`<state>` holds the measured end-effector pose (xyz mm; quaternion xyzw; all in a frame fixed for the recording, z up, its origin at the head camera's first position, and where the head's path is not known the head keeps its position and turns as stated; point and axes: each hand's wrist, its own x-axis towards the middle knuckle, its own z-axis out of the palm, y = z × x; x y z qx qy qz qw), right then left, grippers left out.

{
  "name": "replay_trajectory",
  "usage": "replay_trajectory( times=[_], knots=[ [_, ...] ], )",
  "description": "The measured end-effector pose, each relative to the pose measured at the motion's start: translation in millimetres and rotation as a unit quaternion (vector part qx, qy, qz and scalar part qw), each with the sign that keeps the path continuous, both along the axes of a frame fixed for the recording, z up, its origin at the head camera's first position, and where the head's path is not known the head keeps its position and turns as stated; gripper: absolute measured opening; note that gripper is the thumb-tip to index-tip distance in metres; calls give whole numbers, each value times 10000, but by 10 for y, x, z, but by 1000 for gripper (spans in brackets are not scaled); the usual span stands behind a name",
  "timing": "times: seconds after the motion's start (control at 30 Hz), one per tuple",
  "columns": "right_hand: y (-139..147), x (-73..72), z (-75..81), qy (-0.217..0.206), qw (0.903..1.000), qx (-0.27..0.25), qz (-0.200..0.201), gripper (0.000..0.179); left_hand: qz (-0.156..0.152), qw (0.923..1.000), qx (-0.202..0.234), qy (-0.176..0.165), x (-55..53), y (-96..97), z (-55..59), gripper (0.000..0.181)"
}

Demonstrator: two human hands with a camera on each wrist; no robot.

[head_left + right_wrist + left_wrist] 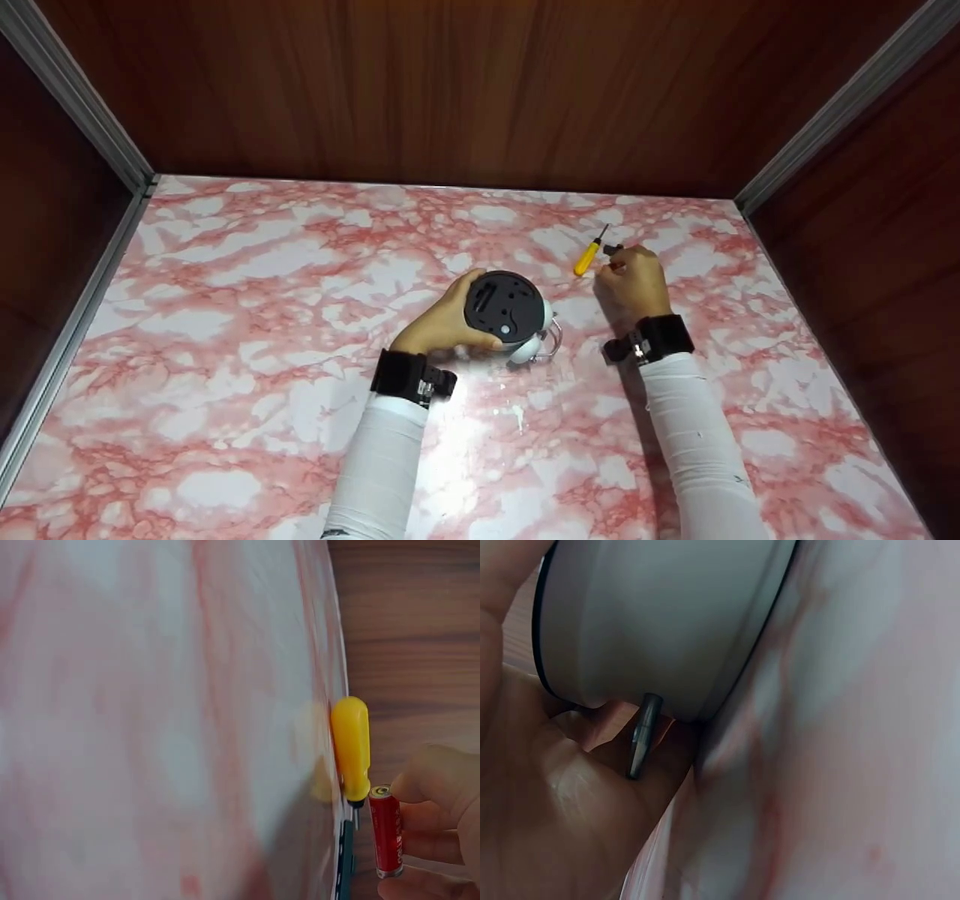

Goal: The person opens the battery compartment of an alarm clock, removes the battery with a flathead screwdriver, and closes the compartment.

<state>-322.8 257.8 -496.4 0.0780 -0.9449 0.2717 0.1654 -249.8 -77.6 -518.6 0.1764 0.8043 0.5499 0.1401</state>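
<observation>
My left hand (pixel 442 321) grips a round alarm clock (pixel 514 304) by its side, its black back facing up and a slot-shaped battery compartment uncovered in it. White bells and a metal handle (pixel 556 339) stick out at the clock's lower right. The left wrist view shows its pale casing (pixel 667 622) and a short metal leg (pixel 645 736) against the palm. To the right, my right hand (pixel 641 281) pinches a small red battery (pixel 387 832) between thumb and fingers. Close by lie a yellow-handled screwdriver (pixel 588 258) and a small black cover (pixel 612 250).
A pink-and-white marbled tabletop (pixel 247 390) lies under everything. Dark wood panels (pixel 450 90) stand behind it and at both sides, with metal strips (pixel 112 142) at the corners. The screwdriver's tip points toward the back panel.
</observation>
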Motion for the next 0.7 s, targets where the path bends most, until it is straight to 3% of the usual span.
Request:
replay_trajectory(
  times=[0.2,0.37,0.53,0.7],
  knots=[
    [47,0,-13,-380,9989,-151,-240,17,-1,10000,68,32,-5,5,-2,124],
    [138,-57,-34,-355,9993,118,-86,11,2,9999,95,49,-3,4,0,123],
    [198,-91,-48,-314,9991,270,108,15,9,10000,62,-6,-3,5,-3,124],
    [225,-85,-41,-460,9985,278,49,8,-8,10000,88,-1,-13,7,-18,125]
  ],
)
